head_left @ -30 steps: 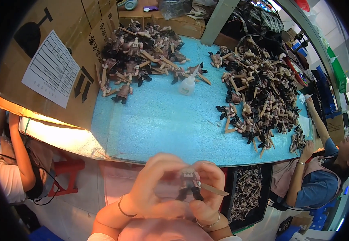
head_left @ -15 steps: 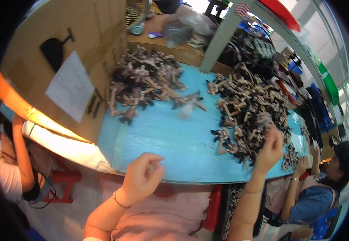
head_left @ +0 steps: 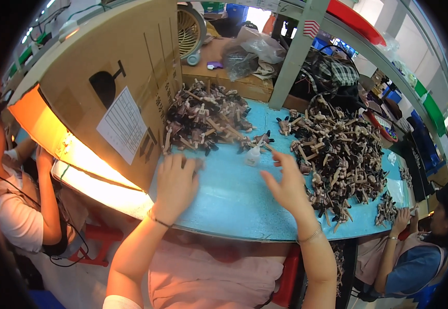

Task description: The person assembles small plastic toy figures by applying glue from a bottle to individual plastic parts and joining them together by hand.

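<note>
Small doll-like figures with dark and pinkish-brown parts lie in two heaps on a blue tabletop (head_left: 234, 206). By the near edge of the left heap (head_left: 203, 116) is my left hand (head_left: 176, 185), fingers stretched forward and slightly apart. A brownish blur shows beside its fingertips; I cannot make out what it is. My right hand (head_left: 290, 188) hovers over the table between the heaps, thumb and fingers spread, holding nothing. Just left of its fingertips stands a small whitish translucent bottle (head_left: 252, 156), with a single figure (head_left: 261, 139) lying behind it. The larger right heap (head_left: 342, 154) spreads beyond my right hand.
A tall cardboard box (head_left: 110, 82) walls off the left side, lit orange along its lower edge. A grey metal post (head_left: 299, 56) rises at the back, near plastic bags (head_left: 255, 54) and a fan (head_left: 190, 33). Co-workers sit on both sides; the right one's hand (head_left: 400, 222) touches a small pile.
My right hand has left the right heap, moving left toward the bottle and opening. My left hand has gone forward to the left heap, its curled fingers straightening. The view has shifted.
</note>
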